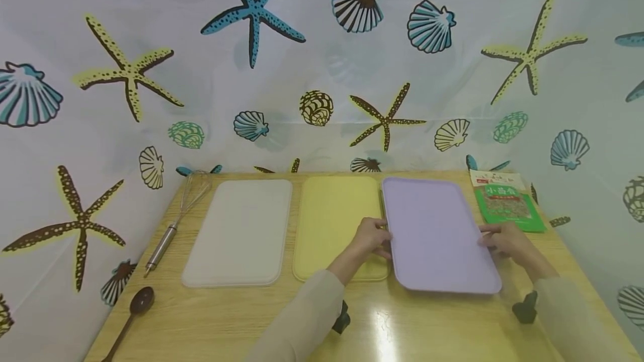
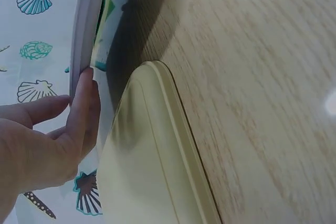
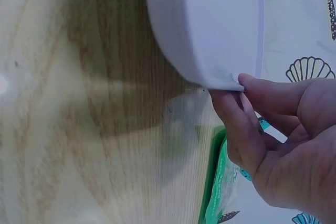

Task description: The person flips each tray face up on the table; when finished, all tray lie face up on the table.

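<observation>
A purple tray is held between both hands at its two long sides, raised over the table in the wrist views. My left hand pinches its left edge, thumb on top and fingers beneath, close over the yellow tray's right side. On the opposite edge, my right hand pinches the rim with thumb above and fingers under it. The yellow tray lies flat beside it, and a white tray lies further left. Just beyond my right hand is a green packet with Chinese lettering.
On the wooden table's left side lie a metal whisk and a dark brown spoon. A white cloth printed with starfish and shells hangs behind the table and along its sides.
</observation>
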Tool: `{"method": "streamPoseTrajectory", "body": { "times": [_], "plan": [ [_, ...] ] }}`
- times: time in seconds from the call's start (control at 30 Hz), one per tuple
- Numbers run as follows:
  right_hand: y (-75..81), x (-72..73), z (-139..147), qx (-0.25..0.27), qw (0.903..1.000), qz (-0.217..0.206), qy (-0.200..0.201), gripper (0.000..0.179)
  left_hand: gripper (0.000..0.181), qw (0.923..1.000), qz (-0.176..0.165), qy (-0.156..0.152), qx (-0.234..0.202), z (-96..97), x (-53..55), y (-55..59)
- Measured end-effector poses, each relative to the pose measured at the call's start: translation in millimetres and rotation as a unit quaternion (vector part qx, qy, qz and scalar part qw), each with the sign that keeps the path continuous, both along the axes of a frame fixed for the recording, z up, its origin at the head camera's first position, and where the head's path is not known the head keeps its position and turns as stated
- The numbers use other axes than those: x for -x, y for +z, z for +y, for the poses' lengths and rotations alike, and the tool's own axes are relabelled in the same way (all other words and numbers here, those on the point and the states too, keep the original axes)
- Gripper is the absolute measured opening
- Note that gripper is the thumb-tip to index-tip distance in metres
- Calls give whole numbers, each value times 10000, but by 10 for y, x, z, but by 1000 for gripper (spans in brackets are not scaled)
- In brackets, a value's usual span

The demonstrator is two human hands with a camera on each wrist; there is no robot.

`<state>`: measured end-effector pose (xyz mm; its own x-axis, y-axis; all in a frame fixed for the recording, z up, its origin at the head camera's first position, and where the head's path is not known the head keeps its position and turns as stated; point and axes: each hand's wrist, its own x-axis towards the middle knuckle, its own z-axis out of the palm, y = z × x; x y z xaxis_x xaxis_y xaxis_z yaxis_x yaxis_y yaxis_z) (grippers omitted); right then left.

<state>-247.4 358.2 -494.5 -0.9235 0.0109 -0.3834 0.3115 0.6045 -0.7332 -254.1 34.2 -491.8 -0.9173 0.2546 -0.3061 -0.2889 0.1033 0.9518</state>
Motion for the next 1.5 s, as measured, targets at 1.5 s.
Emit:
{"method": "streamPoseTrajectory", "body": {
  "times": [1.5],
  "plan": [
    [-121,210,121,-550,9977,317,-239,47,53,9870,783,324,1362,452,-70,-100]
  ]
}}
